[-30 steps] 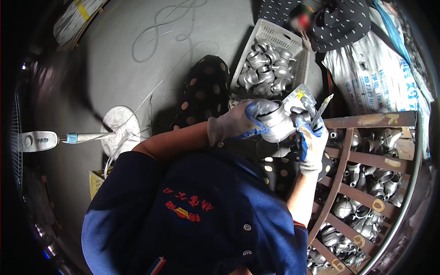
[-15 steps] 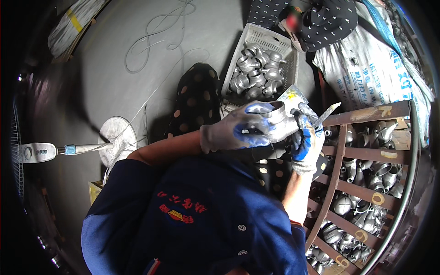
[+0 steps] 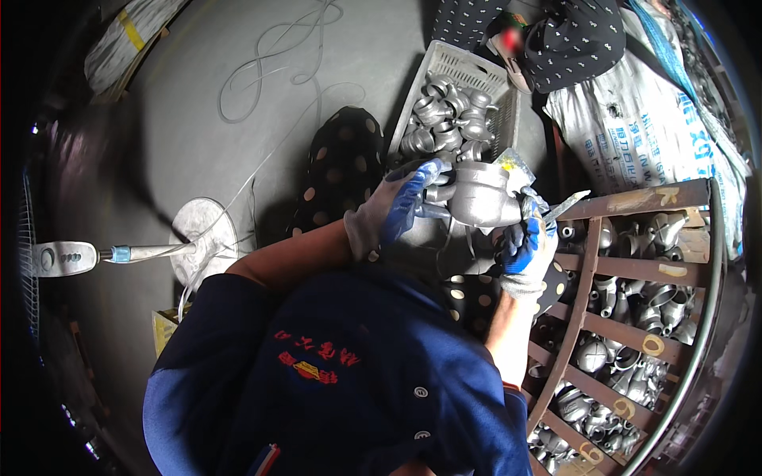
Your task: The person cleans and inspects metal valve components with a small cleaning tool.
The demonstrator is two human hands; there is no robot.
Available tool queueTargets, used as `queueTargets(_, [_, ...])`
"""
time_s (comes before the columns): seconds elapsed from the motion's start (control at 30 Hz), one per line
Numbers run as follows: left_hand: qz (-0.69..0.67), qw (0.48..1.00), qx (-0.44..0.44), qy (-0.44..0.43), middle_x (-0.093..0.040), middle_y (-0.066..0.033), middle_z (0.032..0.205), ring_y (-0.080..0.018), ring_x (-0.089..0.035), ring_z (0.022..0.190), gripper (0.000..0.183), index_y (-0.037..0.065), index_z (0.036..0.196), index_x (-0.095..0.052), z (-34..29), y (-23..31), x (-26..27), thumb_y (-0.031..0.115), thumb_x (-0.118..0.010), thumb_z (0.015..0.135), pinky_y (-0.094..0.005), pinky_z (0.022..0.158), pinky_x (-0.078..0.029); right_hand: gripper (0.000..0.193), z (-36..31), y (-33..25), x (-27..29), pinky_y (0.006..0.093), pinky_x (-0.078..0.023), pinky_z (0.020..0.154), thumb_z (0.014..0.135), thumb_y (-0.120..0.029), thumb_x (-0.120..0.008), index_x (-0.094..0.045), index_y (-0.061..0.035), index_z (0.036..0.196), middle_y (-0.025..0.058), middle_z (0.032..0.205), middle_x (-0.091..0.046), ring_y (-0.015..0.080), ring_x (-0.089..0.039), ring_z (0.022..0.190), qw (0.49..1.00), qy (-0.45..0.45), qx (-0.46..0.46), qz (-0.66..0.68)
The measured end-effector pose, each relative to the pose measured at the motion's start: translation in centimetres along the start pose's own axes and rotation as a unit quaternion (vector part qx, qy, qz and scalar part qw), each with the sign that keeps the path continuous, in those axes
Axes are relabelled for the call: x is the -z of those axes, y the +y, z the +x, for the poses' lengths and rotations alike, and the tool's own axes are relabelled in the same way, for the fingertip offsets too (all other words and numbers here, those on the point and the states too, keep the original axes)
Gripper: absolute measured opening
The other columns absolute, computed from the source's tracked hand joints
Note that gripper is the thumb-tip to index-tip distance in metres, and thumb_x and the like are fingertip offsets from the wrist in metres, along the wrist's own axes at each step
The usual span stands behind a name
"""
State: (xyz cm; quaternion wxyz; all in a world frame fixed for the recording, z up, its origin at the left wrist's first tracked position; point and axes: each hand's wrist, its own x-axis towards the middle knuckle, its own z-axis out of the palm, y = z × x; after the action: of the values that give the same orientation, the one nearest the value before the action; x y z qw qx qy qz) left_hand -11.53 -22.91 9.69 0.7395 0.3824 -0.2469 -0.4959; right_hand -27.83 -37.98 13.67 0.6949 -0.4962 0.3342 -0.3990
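A grey cast metal pipe fitting (image 3: 480,198), rounded with a wide collar and a short stub on its left, is held up in front of me above my lap. My left hand (image 3: 405,202), in a grey and blue glove, has its thumb and fingers around the stub. My right hand (image 3: 530,244), gloved alike, is closed by the fitting's right end. A flat, pointed tool (image 3: 568,205) sticks out of that hand to the upper right; its other end is hidden by the fingers. Behind the fitting shows a clear sheet with a yellow patch (image 3: 512,165).
Ahead stands a plastic crate (image 3: 508,111) of similar fittings, with another person's shoe (image 3: 509,67) beside it. A brown metal rack (image 3: 635,333) holding many castings is close on my right. White sacks (image 3: 611,135) lie beyond it. A fan (image 3: 67,259) and a loose cable (image 3: 258,63) are to my left.
The fitting has turned, so its collar opening no longer faces me and its rounded side shows. My left hand has shifted left from over the fitting to its left stub.
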Motion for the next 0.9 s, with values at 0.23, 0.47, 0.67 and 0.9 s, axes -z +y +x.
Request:
queueTargets(0.23, [0.032, 0.998, -0.05, -0.035, -0.046, -0.0159, 0.134, -0.0275, -0.05, 0.121, 0.047, -0.002, 0.133, -0.038, -0.4, 1.1, 0.3, 0.028, -0.044, 0.098, -0.04, 0.095, -0.047, 0.016, -0.4, 0.2, -0.7, 0.0186, -0.02, 0.041, 0.084, -0.01, -0.064, -0.066, -0.0023, 0.098, -0.0042, 0.066, -0.056, 0.0002, -0.032, 0.044, 0.999, 0.015, -0.033, 0.021])
queueTargets(0.47, [-0.052, 0.998, -0.006, 0.022, -0.048, -0.0159, 0.132, -0.0277, -0.051, 0.119, 0.043, -0.001, 0.131, -0.042, -0.4, 1.3, -0.1, 0.025, -0.045, 0.097, -0.04, 0.094, -0.048, 0.013, -0.8, -0.3, -1.2, 0.0185, -0.021, 0.04, 0.085, -0.008, -0.063, -0.066, -0.0038, 0.097, -0.0057, 0.063, -0.053, 0.0002, -0.032, 0.043, 0.999, 0.013, -0.033, -0.001])
queueTargets(0.67, [-0.105, 0.994, -0.03, 0.002, -0.052, -0.013, 0.128, -0.0259, -0.053, 0.117, 0.036, 0.002, 0.128, -0.046, 0.2, 1.0, 0.7, 0.021, -0.046, 0.097, -0.0382, 0.091, -0.049, 0.014, -0.7, -0.1, -1.0, 0.0182, -0.023, 0.042, 0.086, -0.007, -0.061, -0.066, -0.0044, 0.099, -0.005, 0.066, -0.055, 0.0, -0.035, 0.045, 0.999, -0.029, -0.03, 0.034])
queueTargets(0.9, [0.132, 0.99, -0.05, -0.004, -0.058, -0.008, 0.12, -0.0134, -0.054, 0.11, 0.03, -0.001, 0.12, -0.055, 1.2, 2.9, 1.2, 0.008, -0.058, 0.091, -0.0284, 0.095, -0.044, 0.022, -0.1, -0.1, -0.8, 0.0209, -0.044, 0.062, 0.084, -0.009, -0.059, -0.061, 0.0011, 0.103, 0.0063, 0.09, -0.063, 0.0081, -0.054, 0.068, 0.999, -0.025, -0.023, 0.004])
